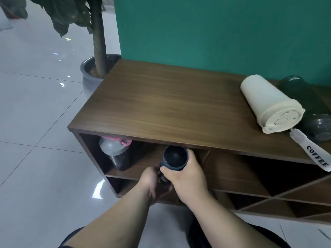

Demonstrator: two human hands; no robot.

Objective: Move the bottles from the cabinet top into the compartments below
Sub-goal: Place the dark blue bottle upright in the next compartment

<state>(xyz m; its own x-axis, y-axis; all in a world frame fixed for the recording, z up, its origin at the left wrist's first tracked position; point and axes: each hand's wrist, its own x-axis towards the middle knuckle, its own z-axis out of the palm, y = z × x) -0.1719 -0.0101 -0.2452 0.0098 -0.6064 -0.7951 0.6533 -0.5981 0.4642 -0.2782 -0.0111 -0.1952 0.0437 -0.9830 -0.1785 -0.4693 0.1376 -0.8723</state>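
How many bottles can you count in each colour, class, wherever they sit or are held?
Cream: 1, the cream bottle lying on the cabinet top.
Dark green: 1, the dark green bottle behind it.
Grey-lidded: 1, the shaker bottle in a compartment.
Dark blue: 1, the dark blue bottle held by the right hand.
Total: 4

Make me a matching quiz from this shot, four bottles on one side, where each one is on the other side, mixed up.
Things:
1. cream bottle
2. dark green bottle
3. shaker bottle
4. dark blue bottle

Places:
A. upright in the top-left compartment
B. held in the right hand, at the cabinet front
C. lying on the cabinet top, COFFEE strap attached
D. lying on the cabinet top behind the cream one, by the wall

Pairs: 1-C, 2-D, 3-A, 4-B
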